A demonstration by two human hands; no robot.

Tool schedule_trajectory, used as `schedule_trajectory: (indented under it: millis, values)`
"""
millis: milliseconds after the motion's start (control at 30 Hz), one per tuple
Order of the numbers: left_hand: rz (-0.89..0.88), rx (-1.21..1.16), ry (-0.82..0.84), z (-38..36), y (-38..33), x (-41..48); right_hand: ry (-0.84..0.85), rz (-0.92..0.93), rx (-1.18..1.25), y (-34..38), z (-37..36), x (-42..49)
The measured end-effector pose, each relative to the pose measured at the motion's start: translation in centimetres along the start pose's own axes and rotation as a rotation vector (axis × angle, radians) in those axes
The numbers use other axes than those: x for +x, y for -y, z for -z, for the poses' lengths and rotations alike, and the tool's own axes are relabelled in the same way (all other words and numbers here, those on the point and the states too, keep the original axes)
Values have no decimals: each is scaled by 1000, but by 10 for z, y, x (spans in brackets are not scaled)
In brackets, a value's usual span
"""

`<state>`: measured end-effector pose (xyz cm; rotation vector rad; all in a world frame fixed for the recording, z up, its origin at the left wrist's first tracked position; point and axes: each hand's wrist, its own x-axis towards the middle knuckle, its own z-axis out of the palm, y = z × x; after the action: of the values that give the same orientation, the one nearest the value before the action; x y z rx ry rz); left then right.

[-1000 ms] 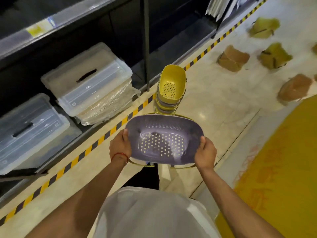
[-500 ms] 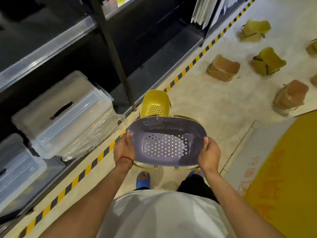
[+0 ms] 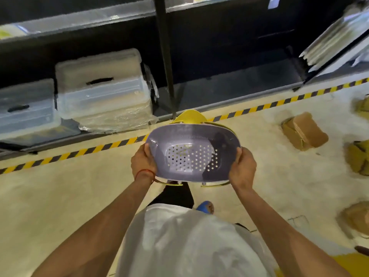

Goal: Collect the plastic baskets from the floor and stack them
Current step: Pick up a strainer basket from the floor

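Purple basket in head view, long axis left-right, gripped at its short ends by left hand and right hand. Yellow stack sits on the floor straight ahead, mostly hidden behind the far rim, both hands about equally near. Brown basket lies off right.

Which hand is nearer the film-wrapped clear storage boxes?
Left. Left hand grips the purple basket on the side toward the storage boxes; right hand grips its far side.

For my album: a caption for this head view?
A purple perforated basket gripped by left hand and right hand, yellow basket behind.
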<state>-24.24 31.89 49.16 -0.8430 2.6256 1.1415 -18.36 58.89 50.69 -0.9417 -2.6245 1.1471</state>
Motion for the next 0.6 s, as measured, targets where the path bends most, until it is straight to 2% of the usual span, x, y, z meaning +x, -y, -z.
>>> schedule_trajectory:
  millis: [300,600]
  values:
    - [198,-106,-128,-31,-9,21,202,208,-68,29,-33,100]
    - [407,-176,-240,-66,-24,30,395,287,-91,48,-74,175]
